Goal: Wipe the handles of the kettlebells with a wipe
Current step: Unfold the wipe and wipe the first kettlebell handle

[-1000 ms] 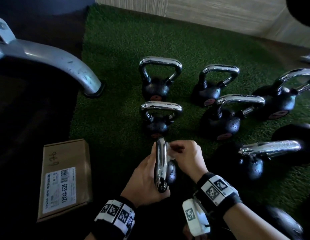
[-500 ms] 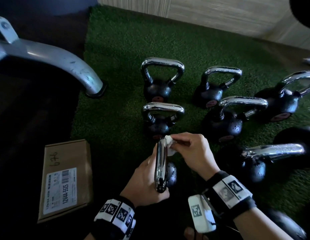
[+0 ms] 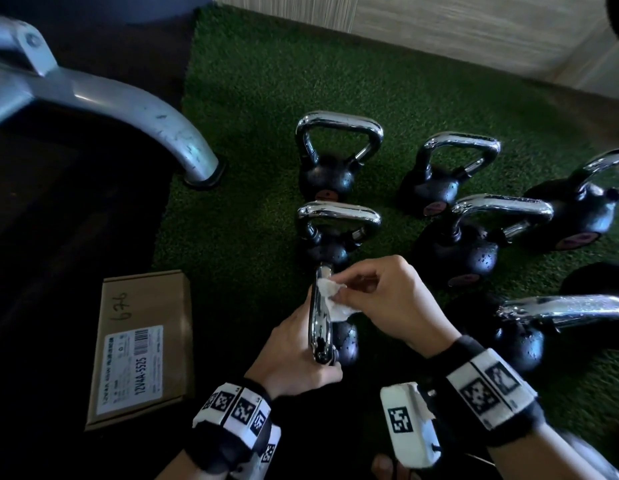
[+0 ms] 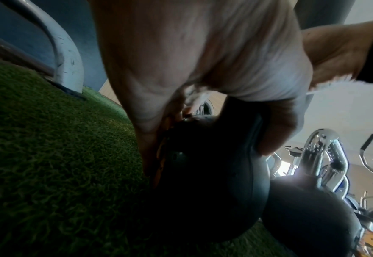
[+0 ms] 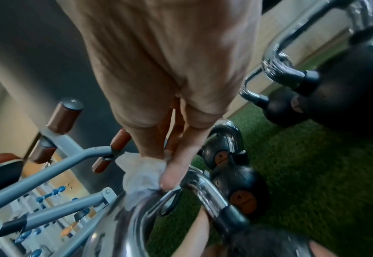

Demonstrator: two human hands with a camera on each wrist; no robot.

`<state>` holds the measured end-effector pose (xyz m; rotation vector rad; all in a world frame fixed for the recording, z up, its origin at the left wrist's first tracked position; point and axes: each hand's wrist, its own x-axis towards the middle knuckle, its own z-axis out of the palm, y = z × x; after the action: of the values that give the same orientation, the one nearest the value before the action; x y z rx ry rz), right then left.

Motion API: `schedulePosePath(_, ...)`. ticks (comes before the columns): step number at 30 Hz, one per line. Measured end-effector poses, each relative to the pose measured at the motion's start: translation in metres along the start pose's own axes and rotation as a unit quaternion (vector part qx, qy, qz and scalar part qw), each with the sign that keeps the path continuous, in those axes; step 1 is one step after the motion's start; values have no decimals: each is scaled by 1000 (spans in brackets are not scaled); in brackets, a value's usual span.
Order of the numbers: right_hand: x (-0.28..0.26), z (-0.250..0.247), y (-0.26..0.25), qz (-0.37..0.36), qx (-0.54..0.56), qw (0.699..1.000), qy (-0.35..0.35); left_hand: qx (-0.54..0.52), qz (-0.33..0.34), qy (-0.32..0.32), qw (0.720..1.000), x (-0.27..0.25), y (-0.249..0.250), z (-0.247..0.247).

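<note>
The nearest kettlebell, black with a chrome handle point(image 3: 320, 317), stands on the green turf point(image 3: 252, 98), handle edge-on to me. My left hand point(image 3: 311, 362) grips its near end, fingers and thumb curled around the black body point(image 4: 203, 182). My right hand point(image 3: 346, 292) pinches a crumpled white wipe point(image 3: 330, 296) against the far upper part of the handle. In the right wrist view the wipe point(image 5: 141, 175) is pressed on the handle point(image 5: 203, 187) under my fingertips point(image 5: 170, 177).
Several more chrome-handled kettlebells stand on the turf, the closest point(image 3: 335, 230) just beyond my hands and others to the right point(image 3: 474, 244). A cardboard box point(image 3: 141, 348) lies left on the dark floor. A grey machine leg point(image 3: 134, 109) curves down at far left.
My right hand has slid the wipe a little farther up the handle and more of the wipe now shows. My left hand keeps the same hold.
</note>
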<state>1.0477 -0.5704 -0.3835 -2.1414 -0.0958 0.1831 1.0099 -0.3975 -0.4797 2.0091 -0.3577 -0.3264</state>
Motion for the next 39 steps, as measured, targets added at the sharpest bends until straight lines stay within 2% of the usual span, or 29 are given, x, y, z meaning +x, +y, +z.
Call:
schedulePosePath(3, -10, 9, 4, 47, 80, 996, -16, -29, -35, 7, 999, 0, -5, 0)
schedulePosePath(6, -25, 17, 3, 66, 94, 992, -51, -67, -54, 5, 996, 0, -13, 0)
schedulePosePath(12, -17, 28, 3, 58, 44, 994, -77, -171, -38, 12, 984, -2, -34, 3)
schedulePosePath(17, -19, 33, 12, 11, -90, 986, -141, -262, -36, -12, 964, -4, -41, 4)
schedulePosePath(20, -4, 33, 16, -52, -167, 967, -186, -265, -32, -20, 963, -3, -38, 4)
schedulePosePath(23, 5, 34, 20, -58, -184, 952, -238, -247, -42, -25, 968, -2, -37, 4)
schedulePosePath(28, 1, 32, 29, -17, -6, 956, -292, -216, -45, -5, 975, -8, -41, 4)
schedulePosePath(33, 2, 34, 34, 8, 45, 953, -301, -209, -44, 2, 977, -9, -45, 3)
schedulePosePath(36, -7, 37, 35, 77, 156, 946, -272, -220, -39, 5, 975, -10, -41, 2)
schedulePosePath(39, -16, 48, 34, 164, 332, 907, -201, -203, -36, 6, 979, -9, -35, 1)
